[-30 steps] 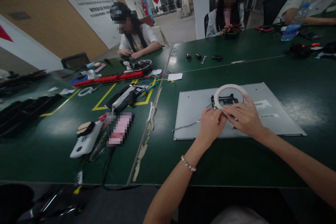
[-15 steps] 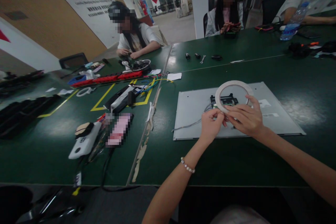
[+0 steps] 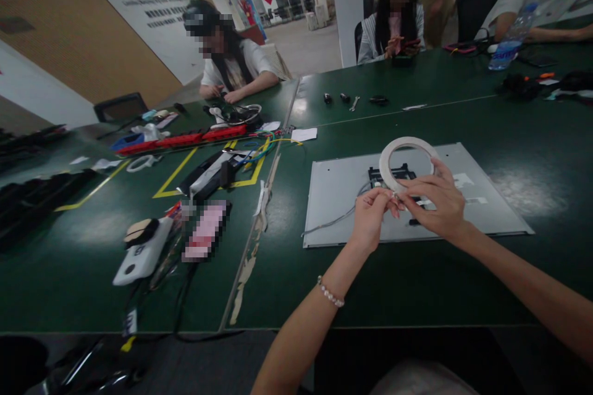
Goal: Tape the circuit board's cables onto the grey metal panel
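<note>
A white roll of tape [image 3: 388, 168] is held up in the head view, with my right hand [image 3: 435, 203] closed round its lower right side. My left hand [image 3: 370, 213] meets it at the roll's lower edge, thumb and finger pinched together. What lies in that pinch is too small to make out. Below both hands a flat light-grey panel [image 3: 333, 188] rests on the green table. Black brackets [image 3: 374, 178] sit on the panel, partly hidden by the roll and my fingers. A grey cable [image 3: 336, 220] runs off the panel's left side.
Left of the panel lie a pink-screened phone [image 3: 207, 231], a white power bank [image 3: 141, 262] and a black-and-white packet [image 3: 208, 174]. Farther back are a red power strip [image 3: 185, 139], a small wrench [image 3: 354, 103] and a water bottle [image 3: 512, 40]. Several people are across the table.
The tape roll has tilted and risen slightly, and my right fingers have shifted on it. My left pinch stays close to its lower edge. The whole view has shifted a little.
</note>
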`<action>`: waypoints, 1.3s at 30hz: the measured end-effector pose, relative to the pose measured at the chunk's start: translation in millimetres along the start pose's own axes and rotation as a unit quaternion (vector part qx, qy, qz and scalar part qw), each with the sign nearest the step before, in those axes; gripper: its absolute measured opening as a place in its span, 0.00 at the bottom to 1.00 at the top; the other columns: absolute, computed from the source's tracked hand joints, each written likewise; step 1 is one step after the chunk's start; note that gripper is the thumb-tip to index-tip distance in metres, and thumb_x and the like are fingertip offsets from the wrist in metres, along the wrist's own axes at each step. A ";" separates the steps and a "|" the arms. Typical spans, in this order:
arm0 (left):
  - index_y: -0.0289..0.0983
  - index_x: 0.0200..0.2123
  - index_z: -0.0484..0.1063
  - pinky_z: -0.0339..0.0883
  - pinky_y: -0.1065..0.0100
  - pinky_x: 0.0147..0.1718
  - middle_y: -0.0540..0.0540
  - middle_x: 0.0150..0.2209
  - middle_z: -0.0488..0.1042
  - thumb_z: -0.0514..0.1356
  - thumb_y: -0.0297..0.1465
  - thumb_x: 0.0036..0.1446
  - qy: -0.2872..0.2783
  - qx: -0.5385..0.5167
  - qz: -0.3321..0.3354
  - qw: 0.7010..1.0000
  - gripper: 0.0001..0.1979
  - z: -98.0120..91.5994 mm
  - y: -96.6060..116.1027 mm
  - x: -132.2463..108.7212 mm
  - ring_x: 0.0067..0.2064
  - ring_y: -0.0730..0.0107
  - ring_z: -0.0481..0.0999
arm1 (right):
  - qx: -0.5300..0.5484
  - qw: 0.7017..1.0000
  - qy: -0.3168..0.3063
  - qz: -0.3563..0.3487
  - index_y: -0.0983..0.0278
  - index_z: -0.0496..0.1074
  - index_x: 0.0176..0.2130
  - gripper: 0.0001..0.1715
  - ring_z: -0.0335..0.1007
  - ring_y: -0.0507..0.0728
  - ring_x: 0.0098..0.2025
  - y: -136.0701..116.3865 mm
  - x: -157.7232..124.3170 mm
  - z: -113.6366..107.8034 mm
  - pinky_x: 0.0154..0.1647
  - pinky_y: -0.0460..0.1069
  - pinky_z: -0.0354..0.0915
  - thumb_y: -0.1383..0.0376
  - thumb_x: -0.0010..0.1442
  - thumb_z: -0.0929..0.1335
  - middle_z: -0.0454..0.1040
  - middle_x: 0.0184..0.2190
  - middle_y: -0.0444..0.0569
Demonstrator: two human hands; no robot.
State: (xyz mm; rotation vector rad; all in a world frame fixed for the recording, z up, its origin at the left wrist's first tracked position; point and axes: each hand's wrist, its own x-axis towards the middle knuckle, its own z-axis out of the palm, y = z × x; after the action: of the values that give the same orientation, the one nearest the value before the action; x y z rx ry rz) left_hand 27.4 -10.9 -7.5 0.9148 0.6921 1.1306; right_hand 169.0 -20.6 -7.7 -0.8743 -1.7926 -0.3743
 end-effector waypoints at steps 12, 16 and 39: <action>0.35 0.33 0.72 0.68 0.70 0.39 0.51 0.27 0.73 0.65 0.38 0.51 0.147 -0.053 0.077 0.985 0.11 -52.9 33.5 26.8 0.33 0.75 0.76 | -0.220 0.936 -0.105 0.256 0.65 0.70 0.43 0.14 0.69 0.61 0.44 111.7 -16.3 -41.5 0.60 0.62 0.50 0.59 0.63 0.64 0.75 0.40 0.55; 0.36 0.36 0.75 0.68 0.71 0.35 0.47 0.36 0.76 0.67 0.35 0.49 0.135 -0.063 0.040 0.988 0.12 -46.7 28.3 22.9 0.35 0.74 0.76 | -0.233 0.912 -0.182 0.284 0.67 0.70 0.45 0.16 0.69 0.62 0.42 134.2 -36.2 -37.2 0.56 0.63 0.50 0.59 0.63 0.63 0.75 0.39 0.56; 0.35 0.36 0.77 0.70 0.69 0.39 0.50 0.29 0.75 0.69 0.29 0.44 0.132 -0.041 0.055 0.989 0.13 -38.8 17.0 21.1 0.32 0.74 0.77 | -0.039 0.931 -0.202 0.302 0.65 0.74 0.41 0.16 0.71 0.59 0.43 83.6 -16.4 -17.2 0.46 0.55 0.66 0.58 0.60 0.63 0.74 0.41 0.51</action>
State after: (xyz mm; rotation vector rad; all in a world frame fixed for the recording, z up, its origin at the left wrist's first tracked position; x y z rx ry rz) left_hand -6.7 21.7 -11.2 0.7475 0.8099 1.3844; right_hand 243.2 19.5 -28.5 -1.5858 -1.7646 0.1494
